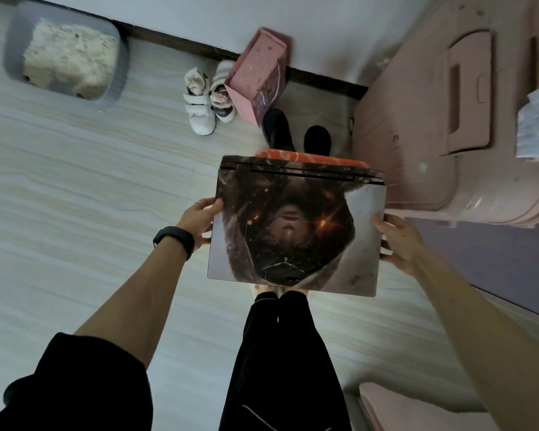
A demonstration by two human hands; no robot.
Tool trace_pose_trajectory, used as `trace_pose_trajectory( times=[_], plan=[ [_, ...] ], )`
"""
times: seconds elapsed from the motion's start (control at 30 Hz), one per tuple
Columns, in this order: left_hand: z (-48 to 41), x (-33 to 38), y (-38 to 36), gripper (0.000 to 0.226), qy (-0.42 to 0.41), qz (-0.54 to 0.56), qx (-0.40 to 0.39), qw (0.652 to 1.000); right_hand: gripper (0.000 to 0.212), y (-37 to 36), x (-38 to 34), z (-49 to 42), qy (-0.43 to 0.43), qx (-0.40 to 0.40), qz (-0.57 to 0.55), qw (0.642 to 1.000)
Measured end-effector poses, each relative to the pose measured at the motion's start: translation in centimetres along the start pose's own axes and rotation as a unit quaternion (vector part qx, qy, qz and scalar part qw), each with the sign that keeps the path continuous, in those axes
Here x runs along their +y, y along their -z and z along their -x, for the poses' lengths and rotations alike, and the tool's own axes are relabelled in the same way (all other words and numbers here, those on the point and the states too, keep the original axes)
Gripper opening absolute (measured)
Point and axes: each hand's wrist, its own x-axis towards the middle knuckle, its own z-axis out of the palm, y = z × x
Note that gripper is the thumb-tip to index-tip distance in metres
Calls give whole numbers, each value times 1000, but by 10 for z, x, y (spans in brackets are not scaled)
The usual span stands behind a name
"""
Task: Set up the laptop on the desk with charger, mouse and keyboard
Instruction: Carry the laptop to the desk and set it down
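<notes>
The laptop you carried wore a smooth printed skin with a soft sheen. Your wristband looked like matt black rubber, your trousers matt black cloth. The floor was smooth, faintly glossy, wood-grained. The suitcase was ribbed pink hard plastic, the gift bag matt pink paper, the tray grey plastic holding coarse litter.

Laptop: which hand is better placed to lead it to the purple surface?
Probably the right. The right hand grips the laptop on the edge beside the purple surface; the left hand grips the opposite edge, above the floor.
</notes>
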Motion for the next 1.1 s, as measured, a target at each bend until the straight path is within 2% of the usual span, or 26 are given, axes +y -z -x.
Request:
trace_pose_trajectory(
  times=[0.1, 0.27, 0.4, 0.53, 0.83, 1.1],
  plan=[
    [26, -16, 13, 31, 18, 14, -5, 1000, 30, -4, 6, 23, -7, -8, 8, 1000],
    [87, -50, 47, 30, 27, 57, 14, 998, 10, -23, 2, 77, -9, -13, 51, 999],
    [148, -74, 90, 35, 23, 110, 30, 993, 24, -51, -14, 133, 18, -39, 92, 995],
    [213, -104, 146, 41, 10, 179, 54, 982, 18, -97, -46, 196, 61, -88, 159, 981],
    [340, -203, 282, 41, -24, 329, 118, 937, 17, -268, -82, 334, 132, -190, 299, 926],
    [408, -315, 412, 36, -22, 422, 168, 890, 21, -447, -21, 436, 178, -228, 405, 867]
  ],
)
